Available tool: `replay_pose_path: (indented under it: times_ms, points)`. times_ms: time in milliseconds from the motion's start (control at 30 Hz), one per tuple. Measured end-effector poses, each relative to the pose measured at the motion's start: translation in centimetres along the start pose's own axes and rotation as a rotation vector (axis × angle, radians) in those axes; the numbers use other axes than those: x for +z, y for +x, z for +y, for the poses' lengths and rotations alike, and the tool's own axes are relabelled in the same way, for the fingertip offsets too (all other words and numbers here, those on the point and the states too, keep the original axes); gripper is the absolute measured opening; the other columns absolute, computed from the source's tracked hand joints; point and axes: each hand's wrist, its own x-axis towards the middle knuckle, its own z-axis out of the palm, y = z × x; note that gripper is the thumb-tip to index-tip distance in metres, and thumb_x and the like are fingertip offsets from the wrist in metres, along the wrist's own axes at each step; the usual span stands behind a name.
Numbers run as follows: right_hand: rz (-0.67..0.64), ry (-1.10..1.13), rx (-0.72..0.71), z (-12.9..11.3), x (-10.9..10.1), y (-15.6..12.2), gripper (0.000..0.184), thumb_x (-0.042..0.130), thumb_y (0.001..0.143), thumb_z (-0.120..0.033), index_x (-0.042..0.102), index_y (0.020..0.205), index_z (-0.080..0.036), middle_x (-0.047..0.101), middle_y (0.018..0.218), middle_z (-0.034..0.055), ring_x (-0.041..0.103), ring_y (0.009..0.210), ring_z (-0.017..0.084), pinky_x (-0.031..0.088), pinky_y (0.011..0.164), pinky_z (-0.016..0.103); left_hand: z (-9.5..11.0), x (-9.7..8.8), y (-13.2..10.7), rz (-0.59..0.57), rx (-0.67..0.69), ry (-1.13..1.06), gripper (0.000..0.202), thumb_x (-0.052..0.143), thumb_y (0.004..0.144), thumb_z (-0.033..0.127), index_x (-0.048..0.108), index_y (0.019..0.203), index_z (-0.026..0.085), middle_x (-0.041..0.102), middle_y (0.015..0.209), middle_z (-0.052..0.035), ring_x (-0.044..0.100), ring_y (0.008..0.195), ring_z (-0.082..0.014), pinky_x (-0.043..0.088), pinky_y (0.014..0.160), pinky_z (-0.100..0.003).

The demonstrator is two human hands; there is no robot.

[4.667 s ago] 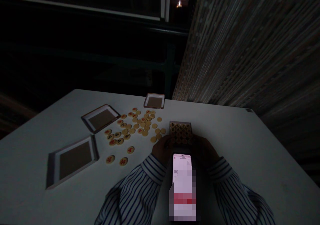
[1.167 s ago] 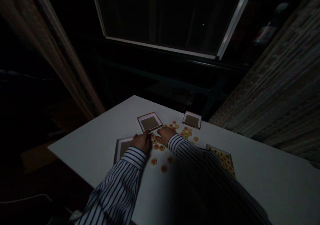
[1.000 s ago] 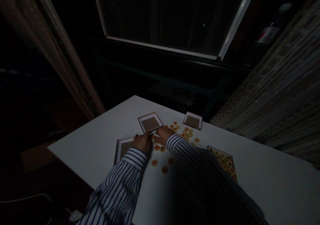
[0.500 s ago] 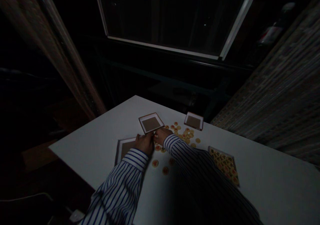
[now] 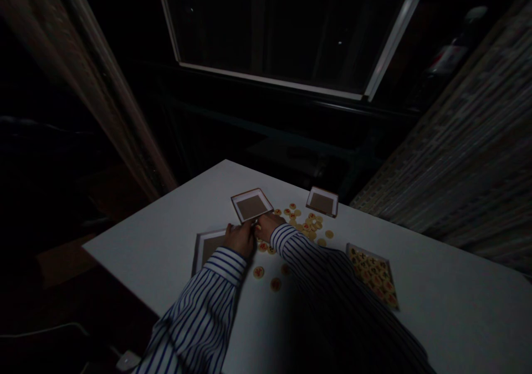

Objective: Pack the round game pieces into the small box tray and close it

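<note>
My left hand (image 5: 241,240) and my right hand (image 5: 267,225) meet fingertip to fingertip just in front of an open box half (image 5: 235,206). The right fingers are closed, with a yellowish edge of a xiangqi piece (image 5: 258,228) showing at their tips. Bent fingers on the left hand press close to it; what they hold is hidden. Below the hands lie round wooden xiangqi pieces (image 5: 258,272) with red characters. More loose pieces (image 5: 312,224) are heaped beyond the right wrist. Partly behind the left hand sits a larger tray (image 5: 198,250).
Rows of xiangqi pieces fill a box (image 5: 391,269) to the right of my right forearm. Another shallow box half (image 5: 336,205) stands at the far edge of the white table (image 5: 158,224). Curtains (image 5: 469,158) hang at both sides, and a bottle (image 5: 449,58) stands in the dark right background.
Hardly anything differs. Both hands stay together at the same spot, with only slight finger motion, and the view has shifted a little.
</note>
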Motion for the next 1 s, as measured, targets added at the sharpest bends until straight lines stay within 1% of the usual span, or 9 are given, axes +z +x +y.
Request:
replay_pose_path:
  times_ms: [233, 400, 467, 567, 633, 700, 800, 900, 1000]
  points:
    - [0.061, -0.028, -0.053, 0.0, 0.1, -0.2, 0.034, 0.046, 0.074, -0.034, 0.062, 0.099, -0.017, 0.064, 0.102, 0.0111, 0.058, 0.093, 0.022, 0.044, 0.074, 0.031, -0.3, -0.3, 0.0, 0.011, 0.000, -0.072, 0.042, 0.032, 0.075, 0.013, 0.043, 0.116, 0.013, 0.065, 0.101, -0.0118, 0.055, 0.102, -0.0237, 0.022, 0.098, -0.052]
    - [0.088, -0.060, -0.096, 0.2, -0.4, -0.8, 0.033, 0.045, 0.075, -0.035, 0.063, 0.094, -0.015, 0.064, 0.097, 0.0127, 0.058, 0.093, 0.022, 0.042, 0.076, 0.032, -0.3, -0.6, 0.1, 0.052, 0.000, -0.182, 0.038, 0.031, 0.079, 0.016, 0.044, 0.115, 0.015, 0.064, 0.102, -0.0102, 0.057, 0.099, -0.0213, 0.023, 0.099, -0.048]
    - [0.106, -0.068, -0.112, 0.3, -0.8, -1.2, 0.033, 0.044, 0.077, -0.035, 0.062, 0.095, -0.015, 0.064, 0.098, 0.0126, 0.057, 0.094, 0.022, 0.040, 0.079, 0.032, -0.2, -0.8, 0.1, 0.096, -0.019, -0.231, 0.036, 0.031, 0.080, 0.018, 0.047, 0.112, 0.015, 0.064, 0.102, -0.0101, 0.058, 0.096, -0.0210, 0.029, 0.096, -0.044]
    - [0.135, -0.076, -0.128, 0.4, -1.4, -2.0, 0.033, 0.041, 0.079, -0.035, 0.060, 0.098, -0.016, 0.062, 0.101, 0.0114, 0.055, 0.095, 0.021, 0.039, 0.081, 0.032, -0.1, -1.0, 0.1, 0.151, -0.060, -0.304, 0.034, 0.033, 0.081, 0.024, 0.051, 0.108, 0.016, 0.065, 0.099, -0.0103, 0.060, 0.091, -0.0220, 0.042, 0.084, -0.037]
    - [0.169, -0.083, -0.154, 0.5, -1.8, -2.5, 0.033, 0.040, 0.079, -0.035, 0.059, 0.098, -0.016, 0.062, 0.100, 0.0106, 0.055, 0.094, 0.021, 0.039, 0.079, 0.032, -0.2, -1.1, 0.1, 0.168, -0.080, -0.359, 0.034, 0.035, 0.081, 0.029, 0.053, 0.106, 0.016, 0.066, 0.094, -0.0098, 0.061, 0.087, -0.0220, 0.045, 0.077, -0.034]
    - [0.214, -0.086, -0.189, 0.6, -2.1, -3.0, 0.032, 0.041, 0.079, -0.035, 0.059, 0.096, -0.016, 0.062, 0.097, 0.0097, 0.055, 0.092, 0.021, 0.039, 0.077, 0.032, -0.4, -1.0, 0.2, 0.175, -0.088, -0.428, 0.033, 0.038, 0.079, 0.032, 0.054, 0.104, 0.017, 0.066, 0.090, -0.0086, 0.061, 0.083, -0.0208, 0.046, 0.073, -0.031]
    - [0.255, -0.073, -0.227, 0.7, -2.6, -3.6, 0.030, 0.040, 0.080, -0.033, 0.058, 0.098, -0.016, 0.061, 0.096, 0.0087, 0.054, 0.091, 0.020, 0.038, 0.078, 0.032, -0.6, -0.8, 0.4, 0.177, -0.085, -0.555, 0.033, 0.043, 0.076, 0.036, 0.057, 0.099, 0.017, 0.066, 0.089, -0.0076, 0.061, 0.080, -0.0194, 0.046, 0.072, -0.030]
    - [0.250, -0.050, -0.245, 0.8, -3.0, -4.2, 0.031, 0.040, 0.081, -0.032, 0.056, 0.102, -0.016, 0.059, 0.098, 0.0086, 0.052, 0.094, 0.020, 0.036, 0.080, 0.032, -0.5, -1.0, 0.4, 0.180, -0.079, -0.686, 0.034, 0.048, 0.071, 0.040, 0.060, 0.091, 0.015, 0.067, 0.088, -0.0079, 0.061, 0.082, -0.0197, 0.045, 0.076, -0.030]
    - [0.242, -0.032, -0.250, 0.8, -3.4, -4.6, 0.030, 0.040, 0.082, -0.032, 0.056, 0.103, -0.016, 0.058, 0.099, 0.0087, 0.051, 0.095, 0.019, 0.035, 0.082, 0.032, 0.0, -1.6, 0.3, 0.179, -0.084, -0.820, 0.033, 0.054, 0.066, 0.041, 0.062, 0.083, 0.014, 0.068, 0.082, -0.0074, 0.061, 0.080, -0.0199, 0.045, 0.077, -0.031]
